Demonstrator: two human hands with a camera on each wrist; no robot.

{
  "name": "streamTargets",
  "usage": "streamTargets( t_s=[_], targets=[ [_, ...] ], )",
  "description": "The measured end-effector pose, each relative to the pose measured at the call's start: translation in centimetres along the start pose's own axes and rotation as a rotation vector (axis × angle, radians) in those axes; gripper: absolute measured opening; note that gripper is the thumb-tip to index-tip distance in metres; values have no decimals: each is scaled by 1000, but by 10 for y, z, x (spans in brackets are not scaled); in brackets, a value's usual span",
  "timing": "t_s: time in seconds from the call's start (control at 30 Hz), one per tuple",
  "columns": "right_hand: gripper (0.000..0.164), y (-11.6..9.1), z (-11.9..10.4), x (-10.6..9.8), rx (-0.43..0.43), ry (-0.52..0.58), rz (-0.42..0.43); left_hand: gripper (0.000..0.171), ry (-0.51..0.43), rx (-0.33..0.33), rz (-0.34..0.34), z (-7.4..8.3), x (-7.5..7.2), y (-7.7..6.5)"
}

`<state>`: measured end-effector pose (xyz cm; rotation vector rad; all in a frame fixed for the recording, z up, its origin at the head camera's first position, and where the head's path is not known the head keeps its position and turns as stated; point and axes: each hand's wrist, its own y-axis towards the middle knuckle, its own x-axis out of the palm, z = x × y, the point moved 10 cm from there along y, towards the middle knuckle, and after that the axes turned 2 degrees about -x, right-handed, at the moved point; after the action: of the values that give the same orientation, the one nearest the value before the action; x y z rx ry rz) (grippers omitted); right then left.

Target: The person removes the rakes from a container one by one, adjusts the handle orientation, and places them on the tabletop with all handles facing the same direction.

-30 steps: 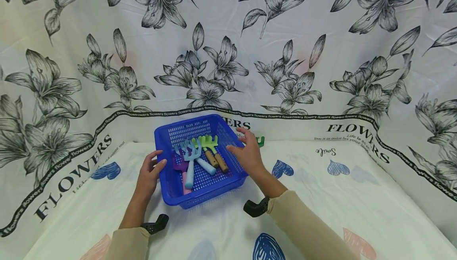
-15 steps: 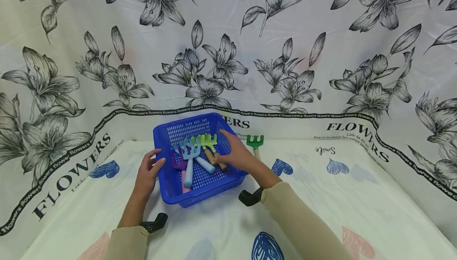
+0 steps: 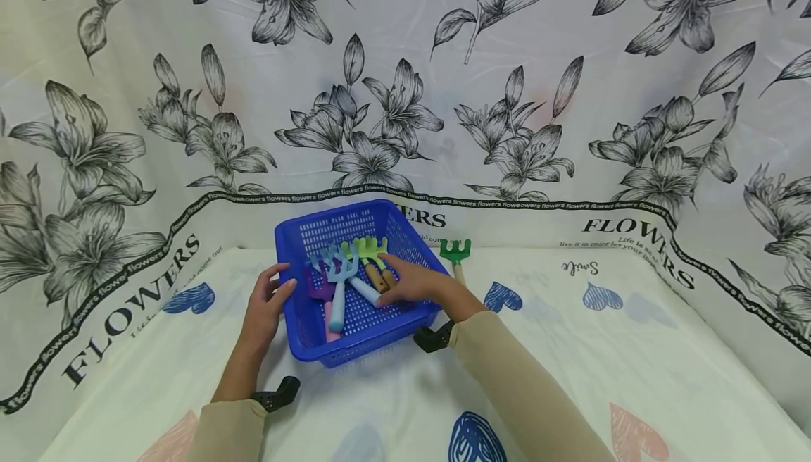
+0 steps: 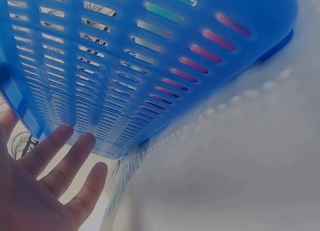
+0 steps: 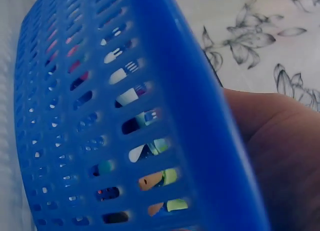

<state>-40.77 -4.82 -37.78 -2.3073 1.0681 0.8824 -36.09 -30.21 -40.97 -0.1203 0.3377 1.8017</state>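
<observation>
Rakes (image 3: 376, 277) just beside right hand (image 3: 410, 283)

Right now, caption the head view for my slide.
Left hand at the side of a blue basket, right hand at the garden tools inside.

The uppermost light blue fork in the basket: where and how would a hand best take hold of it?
Probably by the light blue fork's handle, from above on the near side: it points toward the near rim, uncovered, while the head overlaps other tools and the blue basket's walls hinder low approaches.
</observation>
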Motion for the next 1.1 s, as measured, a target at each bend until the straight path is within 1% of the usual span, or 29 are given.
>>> streamTargets(
  t_s=[0.07, 0.13, 0.23, 0.3, 0.43, 0.53, 0.67, 0.87, 1.1],
  targets=[
    [93, 0, 3, 5, 29, 10, -44, 60, 2, 4, 0, 0, 0, 0],
    [93, 0, 4, 9, 48, 51, -82, 61, 8, 3, 0, 0, 0, 0],
    [92, 1, 5, 14, 57, 113, -134, 64, 12, -2, 5, -1, -1, -2],
    [91, 1, 4, 17, 59, 132, -165, 66, 10, -4, 5, -2, -1, -3],
    [89, 0, 5, 21, 73, 127, -219, 67, 8, -2, 9, -1, -2, -3],
    [87, -1, 6, 23, 86, 112, -241, 67, 13, 0, 11, 0, -2, -3],
    [81, 1, 10, 24, 85, 70, -233, 64, 10, 0, 4, 0, 0, -3],
    [78, 5, 10, 22, 42, -24, -188, 62, 1, -7, -2, -1, 1, -3],
    [70, 7, 8, 16, 27, -25, -138, 61, 5, -6, 0, 1, 1, -2]
  ],
)
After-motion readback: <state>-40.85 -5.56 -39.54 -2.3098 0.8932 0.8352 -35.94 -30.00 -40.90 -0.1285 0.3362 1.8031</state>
